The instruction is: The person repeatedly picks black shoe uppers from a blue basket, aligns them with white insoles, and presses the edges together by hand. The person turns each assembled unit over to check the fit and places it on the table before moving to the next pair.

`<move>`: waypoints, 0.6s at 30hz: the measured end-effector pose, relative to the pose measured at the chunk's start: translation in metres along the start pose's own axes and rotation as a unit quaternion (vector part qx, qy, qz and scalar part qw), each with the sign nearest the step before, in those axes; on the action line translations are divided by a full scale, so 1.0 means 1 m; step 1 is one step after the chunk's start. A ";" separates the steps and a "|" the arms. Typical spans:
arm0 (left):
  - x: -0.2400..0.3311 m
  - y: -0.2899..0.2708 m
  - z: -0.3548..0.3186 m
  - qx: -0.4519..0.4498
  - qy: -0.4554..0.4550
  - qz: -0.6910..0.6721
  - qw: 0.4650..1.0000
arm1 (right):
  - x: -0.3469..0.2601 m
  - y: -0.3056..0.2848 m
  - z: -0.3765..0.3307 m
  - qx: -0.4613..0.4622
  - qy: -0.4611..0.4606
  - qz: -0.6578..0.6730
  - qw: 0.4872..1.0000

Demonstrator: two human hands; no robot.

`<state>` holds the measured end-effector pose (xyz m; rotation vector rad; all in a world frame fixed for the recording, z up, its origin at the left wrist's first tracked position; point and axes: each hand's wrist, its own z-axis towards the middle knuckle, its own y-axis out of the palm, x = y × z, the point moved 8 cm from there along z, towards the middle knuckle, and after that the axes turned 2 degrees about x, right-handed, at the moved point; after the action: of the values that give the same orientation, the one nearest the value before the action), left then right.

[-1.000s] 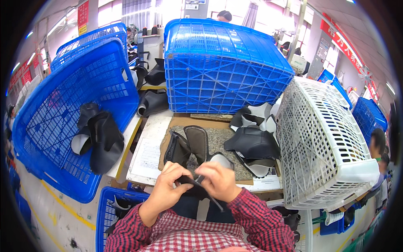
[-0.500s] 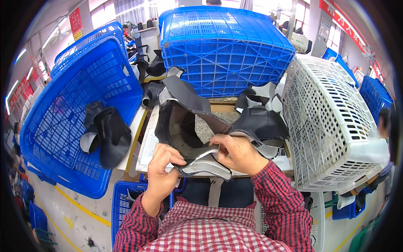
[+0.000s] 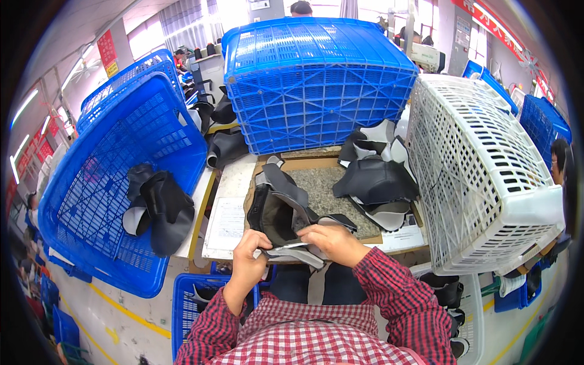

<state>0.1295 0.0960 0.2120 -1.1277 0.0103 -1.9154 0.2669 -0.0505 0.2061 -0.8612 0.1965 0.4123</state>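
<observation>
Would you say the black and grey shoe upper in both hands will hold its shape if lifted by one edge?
Probably not: the shoe upper folds and sags between the left hand and right hand, so it looks floppy. It seems light, thin sheet material. Its loose flaps would likely dangle.

— What is the person wearing?

— A long-sleeved shirt (image 3: 340, 328) in a red and white check with darker crossing lines (a small, even grid). Both sleeves run down to the wrists and end in buttoned-looking cuffs of the same cloth.

— And the hands?

— The left hand (image 3: 248, 252) and the right hand (image 3: 331, 241) are bare: no gloves, rings or watch show.
</observation>
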 end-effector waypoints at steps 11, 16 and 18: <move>0.024 0.005 -0.004 0.006 0.134 0.120 0.984 | -0.010 0.003 -0.001 0.035 0.031 -0.022 0.999; 0.026 0.010 -0.018 0.015 0.203 0.129 0.971 | -0.025 -0.002 -0.005 0.086 0.003 -0.083 0.993; 0.028 0.009 -0.021 0.018 0.221 0.129 0.967 | -0.029 -0.003 -0.006 0.096 -0.004 -0.103 0.990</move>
<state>0.1158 0.0631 0.2157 -0.6193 0.3492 -1.8820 0.2416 -0.0649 0.2138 -0.6819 0.1355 0.1994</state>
